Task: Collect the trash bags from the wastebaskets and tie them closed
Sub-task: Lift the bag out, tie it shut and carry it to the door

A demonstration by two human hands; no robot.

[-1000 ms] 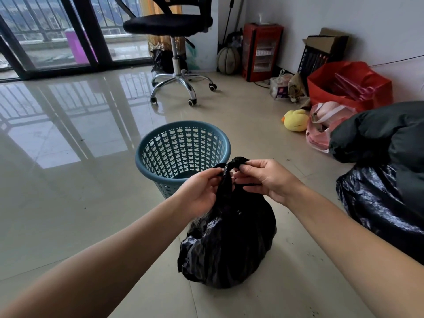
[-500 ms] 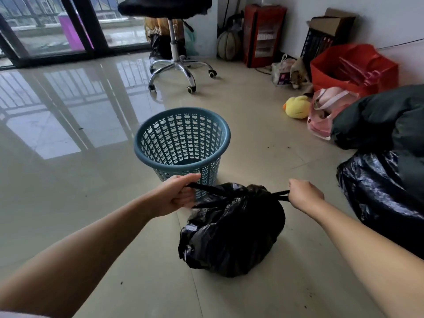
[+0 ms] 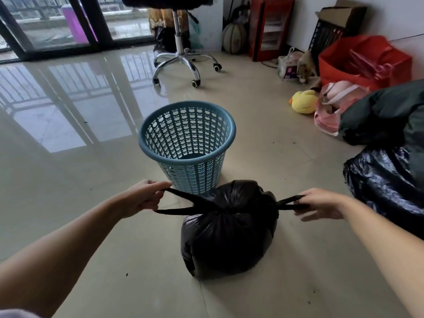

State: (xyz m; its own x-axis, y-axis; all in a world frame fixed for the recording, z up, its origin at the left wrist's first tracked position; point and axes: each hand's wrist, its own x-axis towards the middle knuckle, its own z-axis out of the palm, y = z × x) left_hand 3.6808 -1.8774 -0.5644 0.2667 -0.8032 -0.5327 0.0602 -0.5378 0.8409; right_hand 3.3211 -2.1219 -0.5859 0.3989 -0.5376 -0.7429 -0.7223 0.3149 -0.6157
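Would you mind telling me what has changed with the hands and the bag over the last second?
Both hands began together at the neck of the black trash bag. The left hand moved out leftward and the right hand rightward, each pulling a bag strip taut, cinching the knot. Both grips held. The bag remains on the floor beside the empty blue wastebasket.

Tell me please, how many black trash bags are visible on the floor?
2: one bag in front of the basket, between both hands, and a second bag at the right edge. More may be hidden.
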